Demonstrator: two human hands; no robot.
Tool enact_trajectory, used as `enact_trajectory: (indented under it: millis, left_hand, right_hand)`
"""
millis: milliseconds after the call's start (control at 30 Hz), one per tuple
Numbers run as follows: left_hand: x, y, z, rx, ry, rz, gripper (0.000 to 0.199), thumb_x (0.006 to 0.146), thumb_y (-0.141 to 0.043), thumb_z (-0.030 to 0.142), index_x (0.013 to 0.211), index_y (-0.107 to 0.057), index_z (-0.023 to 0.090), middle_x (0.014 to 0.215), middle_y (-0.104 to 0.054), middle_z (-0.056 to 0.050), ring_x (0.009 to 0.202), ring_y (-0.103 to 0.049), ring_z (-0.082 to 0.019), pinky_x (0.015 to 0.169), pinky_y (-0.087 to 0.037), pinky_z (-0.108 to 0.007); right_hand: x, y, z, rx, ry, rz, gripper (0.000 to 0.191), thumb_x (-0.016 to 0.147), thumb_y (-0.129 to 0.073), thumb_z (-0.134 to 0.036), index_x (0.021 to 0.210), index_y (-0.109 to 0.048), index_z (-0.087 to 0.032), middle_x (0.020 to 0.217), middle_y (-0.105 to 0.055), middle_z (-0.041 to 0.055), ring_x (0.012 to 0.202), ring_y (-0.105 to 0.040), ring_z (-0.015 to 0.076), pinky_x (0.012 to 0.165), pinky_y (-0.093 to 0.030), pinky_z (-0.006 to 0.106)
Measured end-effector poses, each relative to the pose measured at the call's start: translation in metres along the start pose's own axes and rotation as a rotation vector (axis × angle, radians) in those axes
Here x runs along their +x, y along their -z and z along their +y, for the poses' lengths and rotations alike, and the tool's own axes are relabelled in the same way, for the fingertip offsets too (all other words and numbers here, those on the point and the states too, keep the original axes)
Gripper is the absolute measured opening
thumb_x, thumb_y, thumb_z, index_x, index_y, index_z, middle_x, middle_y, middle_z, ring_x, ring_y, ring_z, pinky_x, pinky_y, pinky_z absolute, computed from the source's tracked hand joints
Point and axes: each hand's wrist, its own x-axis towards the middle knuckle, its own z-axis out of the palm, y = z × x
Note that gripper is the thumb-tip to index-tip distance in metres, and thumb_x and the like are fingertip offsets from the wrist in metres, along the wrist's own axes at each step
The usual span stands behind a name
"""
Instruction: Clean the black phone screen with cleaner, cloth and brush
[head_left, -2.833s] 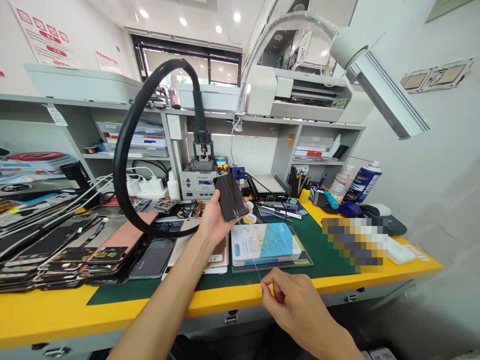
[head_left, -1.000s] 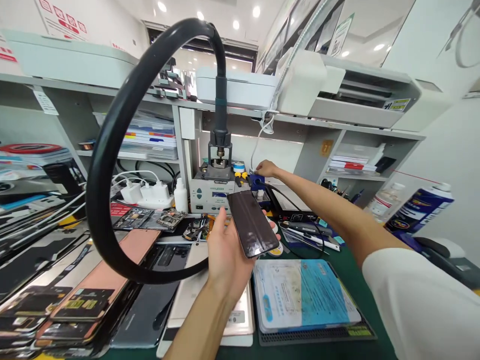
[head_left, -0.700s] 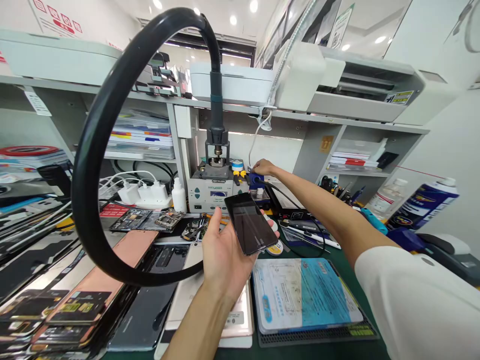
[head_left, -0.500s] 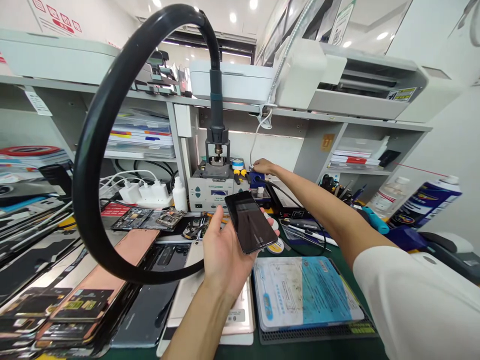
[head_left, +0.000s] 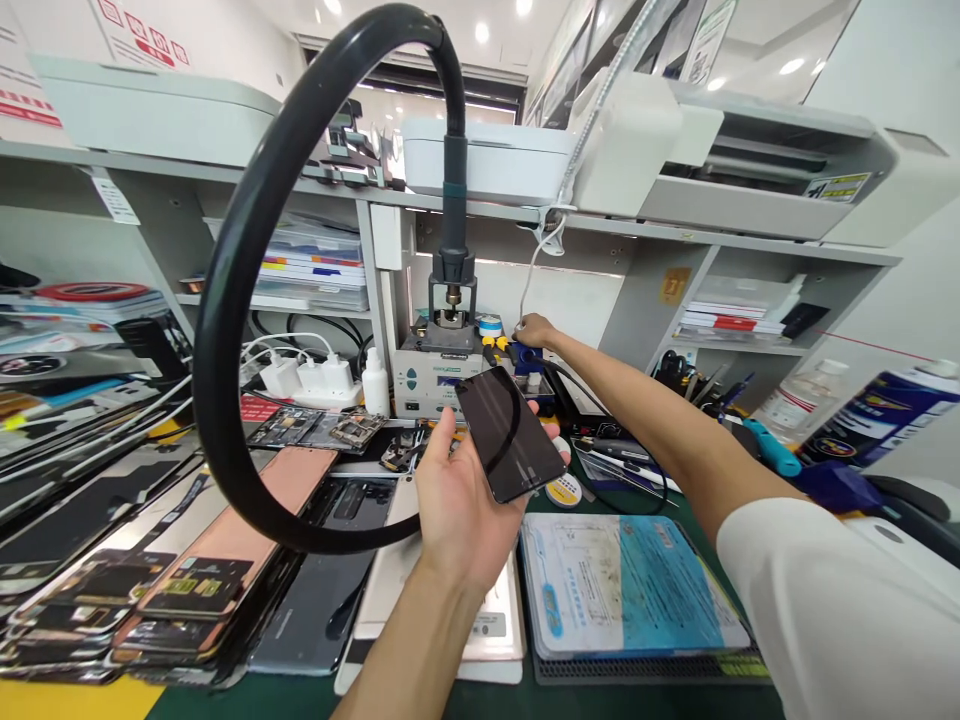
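Note:
My left hand (head_left: 461, 525) holds a black smartphone (head_left: 510, 435) over the bench, with its dark glossy screen facing up and the phone tilted. The thumb stands away from the phone's left side, and fingertips show past its right edge. Far back, my right hand (head_left: 535, 330) is stretched out with its fingers bent together at the lower end of a white cable (head_left: 531, 275) that hangs from the shelf. The cable's tip is hidden at the fingers. Just below that hand are a blue object (head_left: 527, 358) and yellow-handled pliers (head_left: 495, 347).
A thick black hose (head_left: 214, 300) loops in front at the left, beside a grey repair station (head_left: 431, 385). Phone parts and back covers (head_left: 300, 480) lie stacked left. A blue-and-white pad (head_left: 634, 585) lies front right. Tweezers (head_left: 626, 465), a bottle (head_left: 802, 400) and a spray can (head_left: 877, 415) stand or lie further right.
The whole view has shifted slightly, so things appear further right. The phone is tilted a little differently, and a hose reflection now shows on its screen. My right hand stays at the cable.

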Motion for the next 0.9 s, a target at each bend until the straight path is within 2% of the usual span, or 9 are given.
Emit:
enact_trajectory:
  millis: [167,333,500,600,700,767,833,900]
  left_hand:
    - [0.001,0.001,0.0,0.003,-0.008,-0.015,0.063,0.101,-0.033,0.058,0.128,-0.066,0.012,0.133,-0.067,-0.019,0.109,-0.07,-0.037,0.093,-0.057,-0.055]
    - [0.0,0.0,0.001,-0.015,-0.012,-0.005,0.064,0.101,-0.035,0.057,0.134,-0.063,0.01,0.131,-0.068,-0.021,0.106,-0.071,-0.038,0.092,-0.057,-0.055]
    - [0.001,0.001,0.001,-0.076,0.024,0.042,0.063,0.099,-0.04,0.057,0.138,-0.059,0.013,0.131,-0.068,-0.02,0.113,-0.069,-0.041,0.095,-0.055,-0.059]
    - [0.001,0.001,0.001,-0.077,0.026,0.047,0.066,0.098,-0.043,0.059,0.14,-0.057,0.01,0.132,-0.067,-0.023,0.113,-0.069,-0.04,0.095,-0.056,-0.057]
    - [0.001,0.0,0.001,-0.073,0.024,0.038,0.071,0.098,-0.041,0.062,0.138,-0.058,0.006,0.133,-0.066,-0.025,0.114,-0.069,-0.04,0.095,-0.057,-0.053]
    - [0.0,0.0,0.001,-0.071,0.019,0.034,0.073,0.098,-0.04,0.063,0.138,-0.058,0.005,0.136,-0.064,-0.025,0.117,-0.067,-0.04,0.095,-0.057,-0.052]
    - [-0.002,-0.001,0.0,-0.056,0.001,0.021,0.074,0.098,-0.041,0.063,0.139,-0.057,0.004,0.137,-0.063,-0.026,0.12,-0.066,-0.041,0.095,-0.057,-0.052]
    - [-0.006,-0.003,-0.001,-0.03,-0.024,-0.019,0.075,0.098,-0.042,0.063,0.14,-0.056,0.004,0.137,-0.063,-0.027,0.122,-0.064,-0.042,0.095,-0.057,-0.055]
  right_hand:
    - [0.007,0.002,0.0,-0.061,-0.063,0.037,0.035,0.099,-0.066,-0.035,0.128,-0.062,-0.015,0.127,-0.064,0.0112,0.108,-0.066,0.0249,0.09,-0.058,0.045]
    - [0.003,0.004,-0.004,-0.073,-0.079,0.057,0.037,0.098,-0.067,-0.034,0.128,-0.062,-0.014,0.128,-0.063,0.0124,0.109,-0.066,0.0252,0.091,-0.058,0.045]
    - [-0.016,0.011,-0.01,-0.009,-0.056,0.034,0.034,0.098,-0.066,-0.036,0.124,-0.064,-0.014,0.126,-0.064,0.0108,0.107,-0.066,0.026,0.09,-0.058,0.043]
    - [-0.037,0.023,-0.013,0.065,-0.032,0.053,0.032,0.099,-0.066,-0.036,0.122,-0.065,-0.014,0.124,-0.065,0.0094,0.106,-0.067,0.0257,0.089,-0.058,0.042]
    - [-0.072,0.045,-0.012,0.168,0.005,0.14,0.031,0.099,-0.066,-0.036,0.122,-0.065,-0.015,0.123,-0.066,0.0088,0.105,-0.067,0.0244,0.089,-0.058,0.044]
    - [-0.112,0.063,-0.009,0.25,0.04,0.241,0.029,0.099,-0.065,-0.035,0.119,-0.066,-0.014,0.12,-0.067,0.0088,0.103,-0.067,0.0235,0.089,-0.057,0.043]
    - [-0.166,0.076,-0.004,0.329,0.086,0.355,0.027,0.102,-0.058,-0.032,0.116,-0.068,-0.012,0.114,-0.071,0.0098,0.099,-0.067,0.0208,0.086,-0.054,0.037]
    - [-0.23,0.078,0.001,0.394,0.129,0.448,0.032,0.101,-0.054,-0.038,0.11,-0.07,-0.011,0.103,-0.073,0.0093,0.09,-0.066,0.0194,0.077,-0.051,0.031]
